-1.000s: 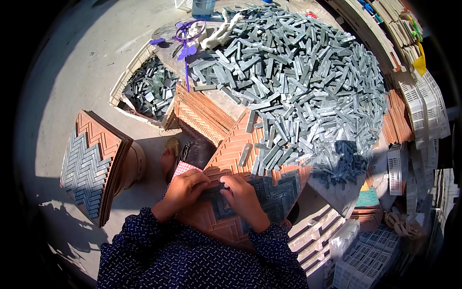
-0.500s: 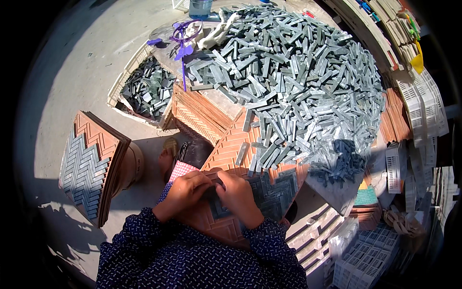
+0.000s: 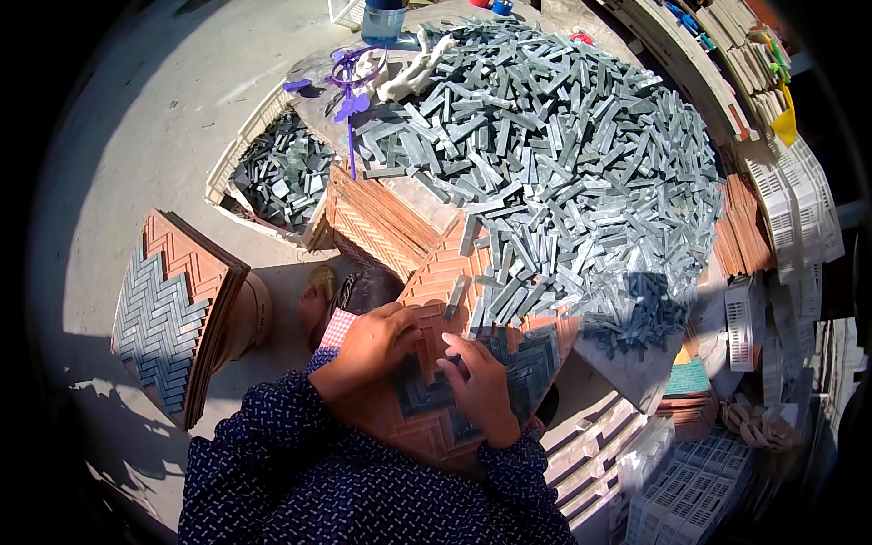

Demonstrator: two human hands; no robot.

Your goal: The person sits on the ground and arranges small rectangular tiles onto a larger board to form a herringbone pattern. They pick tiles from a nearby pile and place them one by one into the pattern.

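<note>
Across my lap lies an orange herringbone-grooved template board [image 3: 431, 343], part of it filled with dark grey-green stone strips [image 3: 531, 356]. My left hand [image 3: 374, 343] is over its left part, fingers curled together; whatever they hold, if anything, is hidden. My right hand [image 3: 483, 386] is just above the dark strips, its thumb and forefinger bent but apart, with dark shadow between them and no piece plainly held. A single loose strip [image 3: 457, 297] rests on the board beyond my hands. Many more strips in a large heap [image 3: 563, 163] spill onto the board's far end.
Left, a stack of boards topped with laid strips [image 3: 163, 318] stands on a round bucket [image 3: 250, 318]. A cream crate [image 3: 218, 173] holds dark fragments. Upright orange boards [image 3: 381, 213] and a purple wand [image 3: 351, 136] are ahead. White plastic crates [image 3: 695, 481] stack at right.
My hands have moved apart: the left a little up, the right lower and to the right. More of the board between them shows. The view has shifted slightly.
</note>
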